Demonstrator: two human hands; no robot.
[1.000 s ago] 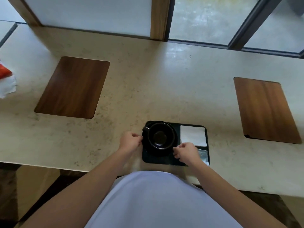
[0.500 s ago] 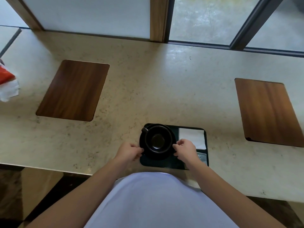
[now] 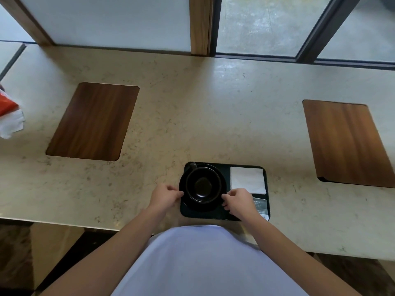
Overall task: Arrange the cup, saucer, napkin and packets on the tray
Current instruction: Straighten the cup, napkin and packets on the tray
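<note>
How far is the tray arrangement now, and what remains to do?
Mostly done: the cup sits on the saucer at the tray left, with napkin and packets at its right. In hand: left hand and right hand pinch the saucer's edges. Left: probably only final positioning and letting go.

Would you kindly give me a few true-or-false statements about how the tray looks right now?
1. The cup sits on the saucer. True.
2. The napkin lies left of the cup. False: it lies to its right, on the tray.
3. Both hands, left and right, are at the saucer's rim. True.
4. The cup's handle points toward the person. False: it points away, toward the window.
5. The packets lie on the counter. False: they lie on the tray, nearer than the napkin.
</note>
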